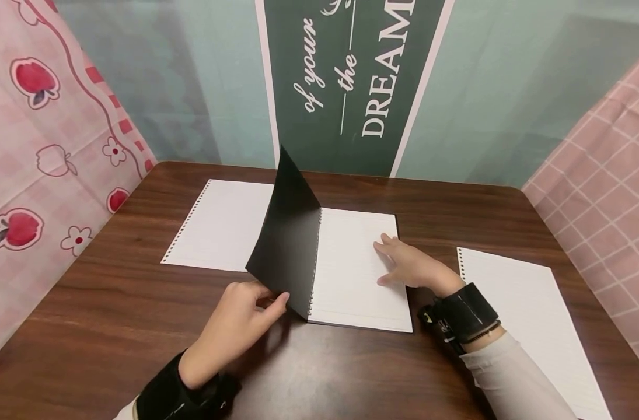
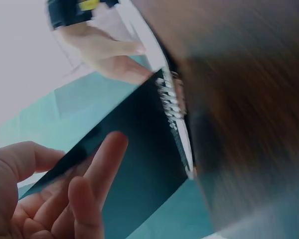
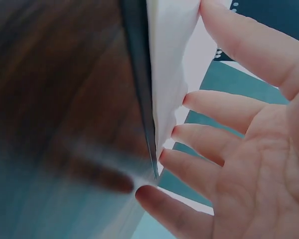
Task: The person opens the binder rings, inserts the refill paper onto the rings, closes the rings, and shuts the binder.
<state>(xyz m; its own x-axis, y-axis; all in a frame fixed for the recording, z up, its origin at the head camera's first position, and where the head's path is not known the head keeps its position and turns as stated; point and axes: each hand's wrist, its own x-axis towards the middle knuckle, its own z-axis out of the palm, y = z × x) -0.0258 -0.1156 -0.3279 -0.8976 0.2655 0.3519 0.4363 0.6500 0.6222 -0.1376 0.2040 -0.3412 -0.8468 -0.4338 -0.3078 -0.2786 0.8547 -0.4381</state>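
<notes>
A spiral notebook with ruled white pages (image 1: pixel 358 268) lies on the wooden table, its black cover (image 1: pixel 293 239) lifted and tilted up to the left. With thumb and fingers on opposite sides, my left hand (image 1: pixel 240 321) pinches the cover near its lower edge. The left wrist view shows the thumb at the edge of the cover (image 2: pixel 144 144) and the ring binding (image 2: pixel 169 99) beyond. My right hand (image 1: pixel 416 265) has its fingers spread, and its fingertips rest on the right part of the top page. In the right wrist view, the fingertips (image 3: pixel 189 98) touch the page edges (image 3: pixel 167 64).
A loose punched sheet (image 1: pixel 219 227) lies left of the notebook, partly behind the cover. Another punched sheet (image 1: pixel 529 309) lies at the right, partly under my right forearm. Cloths hang around the wooden table (image 1: pixel 114 291), with a lettered dark panel (image 1: pixel 345 87) at the back.
</notes>
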